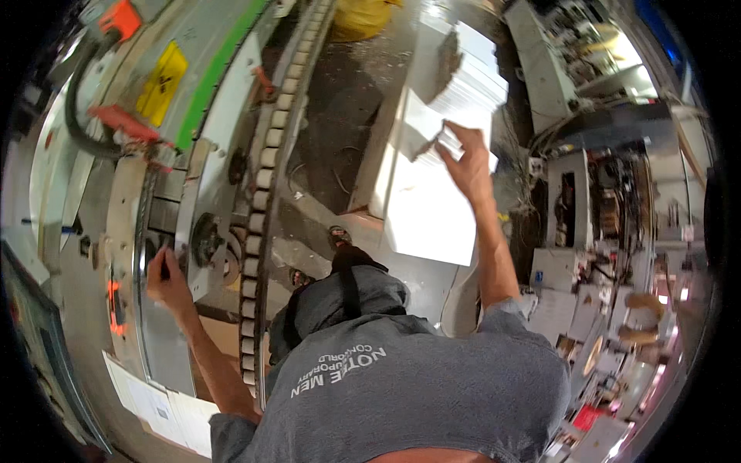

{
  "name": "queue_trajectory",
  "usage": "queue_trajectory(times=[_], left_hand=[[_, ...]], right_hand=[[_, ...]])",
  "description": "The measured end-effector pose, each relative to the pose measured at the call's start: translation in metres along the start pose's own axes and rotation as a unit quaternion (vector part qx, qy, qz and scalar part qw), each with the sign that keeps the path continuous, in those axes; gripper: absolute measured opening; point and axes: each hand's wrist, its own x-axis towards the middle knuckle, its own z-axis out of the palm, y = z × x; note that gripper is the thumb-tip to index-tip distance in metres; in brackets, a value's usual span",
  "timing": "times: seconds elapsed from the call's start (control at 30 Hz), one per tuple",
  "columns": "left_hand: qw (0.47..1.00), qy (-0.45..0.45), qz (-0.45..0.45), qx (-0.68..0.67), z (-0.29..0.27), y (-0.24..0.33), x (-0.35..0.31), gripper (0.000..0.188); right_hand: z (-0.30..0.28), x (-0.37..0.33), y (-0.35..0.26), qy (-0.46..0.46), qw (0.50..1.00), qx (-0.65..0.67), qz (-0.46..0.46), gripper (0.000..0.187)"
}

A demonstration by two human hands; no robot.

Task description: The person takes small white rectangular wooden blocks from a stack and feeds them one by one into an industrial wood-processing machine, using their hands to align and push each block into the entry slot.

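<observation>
My right hand [467, 158] reaches forward and grips the near edge of a white panel [428, 208] that lies on a stack of white panels [463, 69]. My left hand [166, 279] is out to the left at the metal side of a large machine [166, 185]. Its fingers are closed around a small dark object [164, 262]; I cannot tell whether this is part of the machine. My grey shirt [401, 386] fills the lower middle of the view.
A row of white rollers [266, 154] runs along the machine, beside a green stripe [212, 77], a yellow label [162, 83] and a black hose [77, 116]. Papers [158, 409] lie at the lower left. A cluttered bench [610, 255] stands on the right. A yellow bag [359, 17] sits on the floor ahead.
</observation>
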Motion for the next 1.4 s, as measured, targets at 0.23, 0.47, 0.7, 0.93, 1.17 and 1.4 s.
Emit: queue_trajectory(times=[0.23,0.47,0.7,0.93,1.17,1.4], left_hand=[[0.991,-0.025,-0.035,-0.124,0.03,0.024,-0.024,0.014],[0.992,0.0,-0.041,-0.115,0.031,0.051,-0.045,0.013],[0.984,0.027,-0.122,-0.127,0.0,0.062,-0.07,0.013],[0.965,0.097,-0.216,-0.11,-0.063,0.045,-0.104,0.014],[0.954,0.167,-0.236,-0.084,-0.089,0.016,-0.11,0.015],[0.975,0.162,-0.137,0.061,-0.082,-0.023,-0.06,0.017]], right_hand=[[-0.044,-0.008,0.098,-0.004,0.989,-0.147,0.004,0.055],[-0.043,-0.008,0.06,-0.041,0.994,-0.075,0.065,0.049],[0.064,0.0,-0.092,-0.17,0.945,0.101,-0.259,0.047],[0.194,-0.021,-0.323,-0.234,0.767,0.184,-0.569,0.043],[0.253,-0.05,-0.402,-0.204,0.774,0.166,-0.576,0.043],[0.258,-0.097,-0.378,-0.245,0.795,0.351,-0.43,0.034]])
